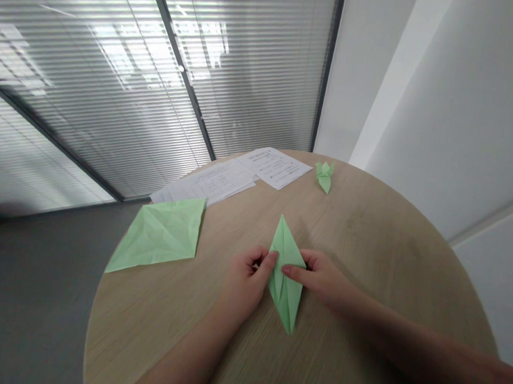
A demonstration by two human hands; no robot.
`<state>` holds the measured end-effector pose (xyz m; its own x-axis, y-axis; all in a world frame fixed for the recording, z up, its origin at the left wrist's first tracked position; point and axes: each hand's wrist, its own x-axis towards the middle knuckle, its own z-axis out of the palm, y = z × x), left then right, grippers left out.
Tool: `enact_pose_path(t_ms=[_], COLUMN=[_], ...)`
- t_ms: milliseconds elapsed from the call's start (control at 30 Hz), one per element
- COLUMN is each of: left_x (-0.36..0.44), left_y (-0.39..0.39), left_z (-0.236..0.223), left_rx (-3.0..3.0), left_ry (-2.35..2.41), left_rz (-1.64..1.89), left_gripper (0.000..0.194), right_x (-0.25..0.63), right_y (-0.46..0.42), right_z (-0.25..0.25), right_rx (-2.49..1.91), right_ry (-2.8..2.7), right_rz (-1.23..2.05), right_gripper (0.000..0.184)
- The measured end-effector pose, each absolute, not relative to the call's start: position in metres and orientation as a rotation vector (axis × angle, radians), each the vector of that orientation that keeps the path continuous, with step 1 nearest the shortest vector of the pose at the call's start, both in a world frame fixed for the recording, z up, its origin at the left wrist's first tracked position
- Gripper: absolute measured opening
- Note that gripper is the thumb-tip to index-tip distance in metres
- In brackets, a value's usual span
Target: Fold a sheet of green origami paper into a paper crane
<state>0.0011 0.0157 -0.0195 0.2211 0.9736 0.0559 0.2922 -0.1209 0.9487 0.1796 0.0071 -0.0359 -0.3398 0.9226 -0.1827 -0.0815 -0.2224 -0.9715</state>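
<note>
A light green sheet of origami paper, folded into a long diamond point(288, 251), is held between my two hands above the table. My left hand point(250, 272) pinches its left edge, thumb on top and fingers curled at the side. On the right edge, my right hand point(316, 272) grips with the thumb lying across the front face and the fingers behind the paper. One point of the diamond faces away from me, the other toward me. Creases and a layered flap run down its middle.
A creased green sheet point(162, 233) lies at the table's left edge. Printed white papers point(279, 169) overlap at the far side. A small folded green paper figure point(325, 175) sits at the back right. The round wooden table point(391, 245) stands near blinds and a white wall.
</note>
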Motion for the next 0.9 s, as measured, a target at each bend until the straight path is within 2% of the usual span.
enact_pose_path(t_ms=[300, 767, 900], left_x=[0.0038, 0.002, 0.0015], left_y=[0.0143, 0.0144, 0.0156], left_z=[-0.0159, -0.0124, -0.0119], left_rx=[1.507, 1.565, 1.534], left_ry=[1.113, 1.149, 1.114], left_rz=[0.697, 0.534, 0.61], left_gripper=[0.034, 0.034, 0.033], right_x=[0.1799, 0.181, 0.1815], right_y=[0.0097, 0.0107, 0.0123], right_z=[-0.041, -0.0393, -0.0399], right_rx=[-1.106, -1.115, -1.128], right_ry=[-0.991, -0.97, -0.956], right_rz=[1.564, 1.559, 1.561], right_gripper=[0.028, 0.029, 0.031])
